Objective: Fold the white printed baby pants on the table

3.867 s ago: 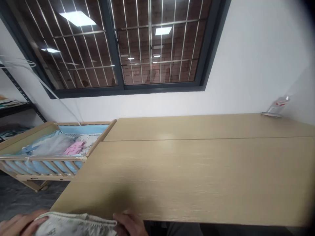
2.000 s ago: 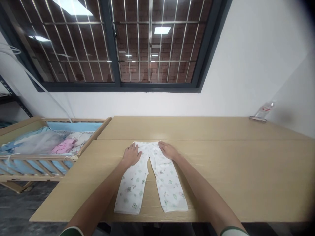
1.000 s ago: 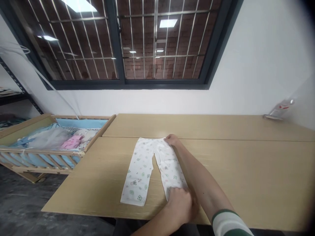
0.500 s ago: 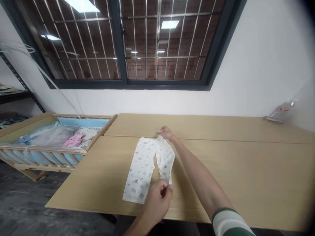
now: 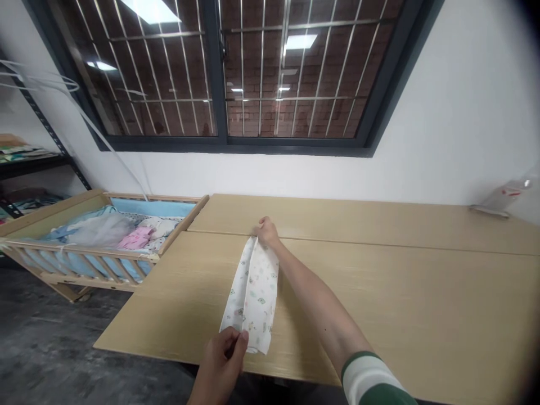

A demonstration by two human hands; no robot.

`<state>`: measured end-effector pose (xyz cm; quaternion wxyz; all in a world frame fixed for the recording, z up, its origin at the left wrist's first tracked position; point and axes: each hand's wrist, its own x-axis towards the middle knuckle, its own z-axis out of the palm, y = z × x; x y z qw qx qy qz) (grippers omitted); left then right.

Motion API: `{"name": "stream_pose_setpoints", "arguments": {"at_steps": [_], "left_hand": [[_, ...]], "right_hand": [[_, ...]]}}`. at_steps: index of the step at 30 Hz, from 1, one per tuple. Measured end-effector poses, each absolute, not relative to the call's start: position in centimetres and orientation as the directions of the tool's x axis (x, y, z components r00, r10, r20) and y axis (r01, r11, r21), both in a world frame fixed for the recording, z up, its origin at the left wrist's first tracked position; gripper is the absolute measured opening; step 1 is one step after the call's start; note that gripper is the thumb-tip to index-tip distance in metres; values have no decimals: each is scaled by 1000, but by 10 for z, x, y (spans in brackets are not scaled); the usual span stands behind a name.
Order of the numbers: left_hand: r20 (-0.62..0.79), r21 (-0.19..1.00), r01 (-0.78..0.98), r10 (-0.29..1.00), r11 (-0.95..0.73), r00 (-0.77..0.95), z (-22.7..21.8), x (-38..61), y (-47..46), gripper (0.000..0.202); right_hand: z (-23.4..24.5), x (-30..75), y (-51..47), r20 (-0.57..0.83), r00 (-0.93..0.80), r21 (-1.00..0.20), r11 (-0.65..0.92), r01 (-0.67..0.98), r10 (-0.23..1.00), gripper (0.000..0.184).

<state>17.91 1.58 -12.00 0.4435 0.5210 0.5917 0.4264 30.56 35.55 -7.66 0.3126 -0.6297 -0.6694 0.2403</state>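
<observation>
White baby pants [image 5: 260,289] with a small green and pink print lie on the tabletop, one leg folded over the other into a narrow strip. At the near end, my left hand [image 5: 223,360] pinches the leg hems between thumb and fingers. My right hand [image 5: 267,232] is closed on the waist end at the far side, by the seam in the board, and its fingers hide that edge.
The tan tabletop [image 5: 379,304] extends far to the right. On the left stands a wooden crib [image 5: 84,253] holding pink and pale cloths. A clear plastic bag [image 5: 502,199] lies at the far right by the wall, below the window [image 5: 223,144] and its wall.
The right leg of the pants has been folded leftward over the other leg, so they are now narrower. Both hands moved left with it, still gripping. The view shifted slightly.
</observation>
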Motion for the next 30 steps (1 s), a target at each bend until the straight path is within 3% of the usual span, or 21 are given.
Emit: {"name": "stream_pose_setpoints", "arguments": {"at_steps": [6,12,18,21,25,27,30], "left_hand": [[-11,882,460,982,97,-186,-132,155,14,56],[-1,606,784,986,134,-168,-144,138,13,39],[-28,362,913,981,188,-191,-148,138,11,28],[162,282,947,965,155,-206,-151,140,6,24],[572,183,972,820,-144,13,-154,150,-2,16],[657,115,958,743,-263,126,-157,160,-5,28],[688,-8,958,694,-287,214,-165,172,-6,43]], "right_hand": [[-87,279,351,111,-35,-608,96,788,993,28],[-98,267,344,89,-60,-520,98,849,994,24],[-103,262,336,94,-66,-497,104,862,993,23],[-101,263,327,114,-88,-505,134,853,990,25],[-93,268,293,183,-296,-543,347,764,938,32],[-87,271,263,221,-489,-548,522,653,844,38],[-79,279,207,213,-725,-532,700,476,655,46]]}}
